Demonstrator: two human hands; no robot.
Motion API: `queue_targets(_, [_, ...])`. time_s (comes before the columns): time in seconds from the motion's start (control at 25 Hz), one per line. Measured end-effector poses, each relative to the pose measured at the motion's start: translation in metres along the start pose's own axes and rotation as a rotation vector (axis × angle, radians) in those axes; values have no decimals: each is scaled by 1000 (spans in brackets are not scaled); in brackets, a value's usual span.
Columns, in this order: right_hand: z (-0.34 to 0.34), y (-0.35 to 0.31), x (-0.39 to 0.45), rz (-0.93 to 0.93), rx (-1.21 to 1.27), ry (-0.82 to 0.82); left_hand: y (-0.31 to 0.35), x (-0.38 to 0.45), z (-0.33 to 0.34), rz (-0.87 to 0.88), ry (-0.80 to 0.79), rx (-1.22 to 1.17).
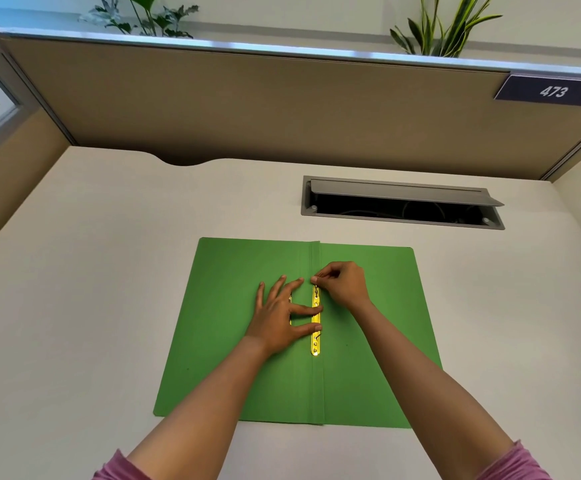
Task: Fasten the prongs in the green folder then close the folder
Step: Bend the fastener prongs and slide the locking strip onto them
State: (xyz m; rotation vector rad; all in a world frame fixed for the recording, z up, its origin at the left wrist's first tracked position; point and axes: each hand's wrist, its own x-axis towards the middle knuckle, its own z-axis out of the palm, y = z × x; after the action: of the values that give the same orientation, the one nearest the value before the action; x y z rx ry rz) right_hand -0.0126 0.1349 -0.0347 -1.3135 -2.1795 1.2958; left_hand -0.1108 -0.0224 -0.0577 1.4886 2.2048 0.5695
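A green folder (368,358) lies open and flat on the desk, its spine crease running away from me. A yellow metal fastener bar (315,342) sits along the crease. My left hand (278,317) lies flat on the left flap, fingers spread, with two fingertips pressing on the bar. My right hand (342,284) is at the bar's far end, thumb and forefinger pinched on a thin metal prong (318,276). A second prong near the bar's near end is partly hidden by my left fingers.
A grey cable hatch (403,202) with its lid raised is set into the white desk (91,271) behind the folder. A tan partition (247,109) with a "473" sign (552,91) walls the back. Plants stand above it.
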Motion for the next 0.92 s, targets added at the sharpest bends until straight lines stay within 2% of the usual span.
queue_targets(0.2, [2,-4,2,21,6,-11,1,0,0,-2,3,-4])
queue_targets(0.36, [3,-3,-5,73,111,50,3,0,-2,-10,-1,-9])
queue_targets(0.52, [-2,-1,-17,211,327,56,5,-1,-3,-13,-15,-15])
queue_targets(0.68, [-2,3,-47,338,376,39,7,-1,-5,-23,-27,-17])
queue_targets(0.76, [-1,3,-64,380,327,0,8,0,-6,-32,-36,-22])
queue_targets(0.92, [-5,-4,-90,428,208,-187,13,3,-10,-54,-59,-25])
